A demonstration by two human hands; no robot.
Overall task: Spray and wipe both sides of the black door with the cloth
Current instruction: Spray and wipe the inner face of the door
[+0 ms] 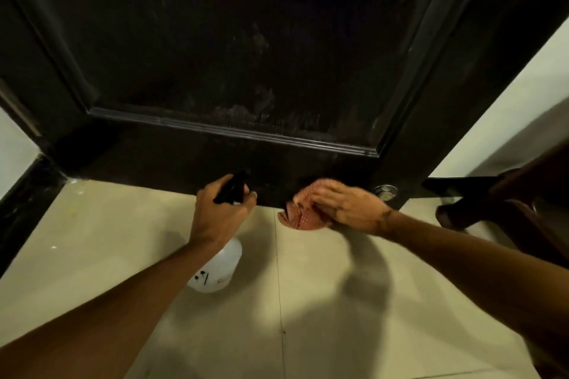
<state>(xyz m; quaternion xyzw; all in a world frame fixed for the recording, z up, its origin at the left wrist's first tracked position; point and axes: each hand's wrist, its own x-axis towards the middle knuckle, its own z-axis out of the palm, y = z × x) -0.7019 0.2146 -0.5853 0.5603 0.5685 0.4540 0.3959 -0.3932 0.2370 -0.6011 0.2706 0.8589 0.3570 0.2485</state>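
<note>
Left grip [223, 209] curls round the spray bottle [217, 268] at six o'clock; right grip [348, 204] presses the red cloth [300, 212] with fairly straight fingers on the black door [246, 55] filling twelve o'clock, its bottom rail streaked.

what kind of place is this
Probably a doorway inside a home. A panelled black door stands over a pale tiled floor, with a plain light wall beside it and dark wooden furniture at the right edge.
</note>
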